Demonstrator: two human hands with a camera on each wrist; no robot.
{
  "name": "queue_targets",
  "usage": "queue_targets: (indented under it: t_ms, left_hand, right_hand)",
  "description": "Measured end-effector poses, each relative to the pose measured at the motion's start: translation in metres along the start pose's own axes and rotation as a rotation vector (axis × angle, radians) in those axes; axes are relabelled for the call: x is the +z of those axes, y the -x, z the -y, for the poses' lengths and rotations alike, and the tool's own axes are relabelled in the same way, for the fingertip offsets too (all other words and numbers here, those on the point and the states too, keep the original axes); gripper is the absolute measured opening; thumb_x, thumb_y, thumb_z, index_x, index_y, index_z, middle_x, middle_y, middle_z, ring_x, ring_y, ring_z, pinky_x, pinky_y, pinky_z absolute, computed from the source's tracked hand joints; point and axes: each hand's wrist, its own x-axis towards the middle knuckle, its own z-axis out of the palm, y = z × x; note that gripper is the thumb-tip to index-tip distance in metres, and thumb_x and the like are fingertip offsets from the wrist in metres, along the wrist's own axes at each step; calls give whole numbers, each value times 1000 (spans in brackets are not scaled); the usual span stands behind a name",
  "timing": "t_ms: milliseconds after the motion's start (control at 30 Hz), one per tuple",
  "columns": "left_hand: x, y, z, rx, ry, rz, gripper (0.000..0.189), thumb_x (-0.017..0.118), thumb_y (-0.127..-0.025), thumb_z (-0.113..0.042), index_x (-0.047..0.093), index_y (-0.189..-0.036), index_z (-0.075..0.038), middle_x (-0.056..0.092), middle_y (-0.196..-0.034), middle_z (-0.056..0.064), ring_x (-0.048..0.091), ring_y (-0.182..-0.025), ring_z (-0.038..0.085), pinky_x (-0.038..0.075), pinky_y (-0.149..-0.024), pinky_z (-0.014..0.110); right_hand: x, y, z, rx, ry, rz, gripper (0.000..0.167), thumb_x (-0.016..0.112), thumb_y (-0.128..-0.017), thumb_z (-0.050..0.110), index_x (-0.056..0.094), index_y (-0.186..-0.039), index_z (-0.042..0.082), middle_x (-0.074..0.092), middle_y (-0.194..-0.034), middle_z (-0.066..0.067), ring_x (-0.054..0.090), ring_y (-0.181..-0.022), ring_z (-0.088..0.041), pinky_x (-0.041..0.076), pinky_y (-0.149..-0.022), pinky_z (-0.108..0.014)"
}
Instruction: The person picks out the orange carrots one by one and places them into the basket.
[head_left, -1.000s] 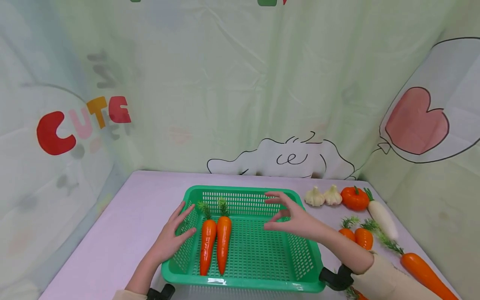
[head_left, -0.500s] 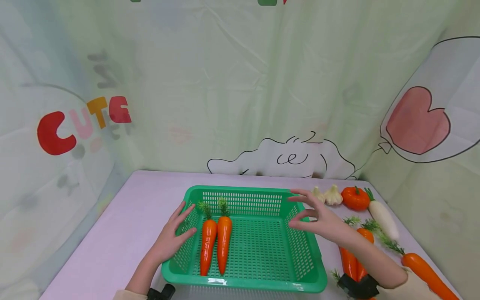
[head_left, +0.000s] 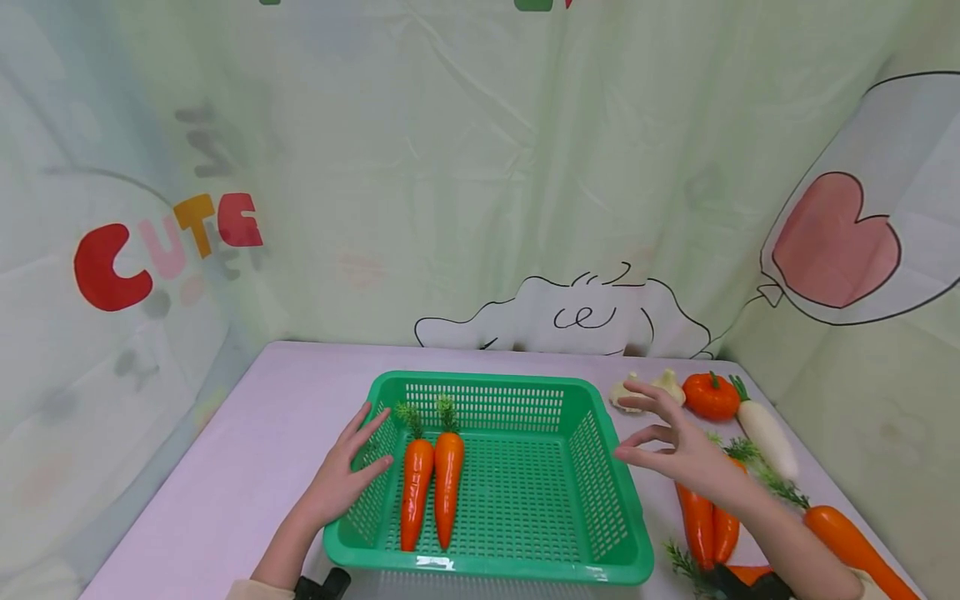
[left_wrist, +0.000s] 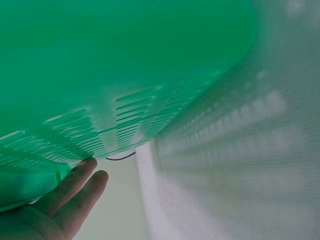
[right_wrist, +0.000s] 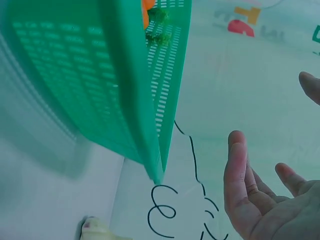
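A green slotted basket [head_left: 525,475] stands in the middle of the table, with two orange carrots [head_left: 417,496] side by side in its left part, green tops pointing to the back. At the basket's left rim is my left hand [head_left: 341,479], fingers spread and fairly straight. In the left wrist view its fingertips [left_wrist: 92,182] lie close against the basket's slotted side; contact is unclear. My right hand [head_left: 678,442] hovers just right of the basket, fingers loosely bent, holding nothing. Behind its fingertips sits a garlic bulb [head_left: 624,395], partly hidden in the head view.
Along the right side lie a second garlic bulb [head_left: 670,385], a red-orange pepper [head_left: 710,397], a white radish [head_left: 767,437], several more carrots [head_left: 697,525] partly covered by the right forearm, and a large carrot [head_left: 851,546] near the right edge. Printed curtains [head_left: 480,208] enclose the table.
My right hand has moved rightward from above the basket to beside its right rim, over the table. The left hand, the basket and the two carrots in it have stayed put.
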Motion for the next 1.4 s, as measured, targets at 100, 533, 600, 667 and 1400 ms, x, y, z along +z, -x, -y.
queue_targets:
  t_ms: [100,533,600,667,1400]
  left_hand:
    - [0,0,0,0,4,1,63,60,-87,-36,34,-143,-21,9,-152,9,12,-135,39,22,-94,69]
    - [0,0,-1,3,3,-2,63,60,-88,-35,34,-143,-19,9,-152,9,13,-135,40,22,-93,69]
    - [0,0,-2,3,1,-4,63,60,-88,-35,34,-143,-20,9,-152,9,13,-135,39,22,-93,69]
    - [-1,0,-2,2,3,-5,63,60,-88,-34,34,-143,-20,9,-152,9,13,-135,39,22,-93,69]
    - [0,0,-1,3,-4,-2,63,59,-88,-35,34,-143,-19,9,-152,9,13,-135,40,22,-93,69]
  right_hand:
    - [-6,3,-2,17,23,-14,74,65,-84,7,18,-143,8,35,-133,-27,61,-83,-9,52,-65,-29]
    - [-23,15,-19,37,89,-84,70,61,-88,8,17,-141,3,38,-130,-28,60,-82,-8,50,-67,-24]
    - [-25,16,-22,55,94,-89,71,61,-88,10,16,-142,4,38,-130,-28,60,-82,-7,50,-68,-24]
    - [-27,17,-24,64,104,-90,72,61,-88,11,14,-142,4,37,-131,-28,60,-82,-6,50,-67,-24]
    - [-43,33,-60,201,203,-160,77,65,-86,16,13,-140,-2,34,-129,-32,60,-83,-15,53,-62,-27]
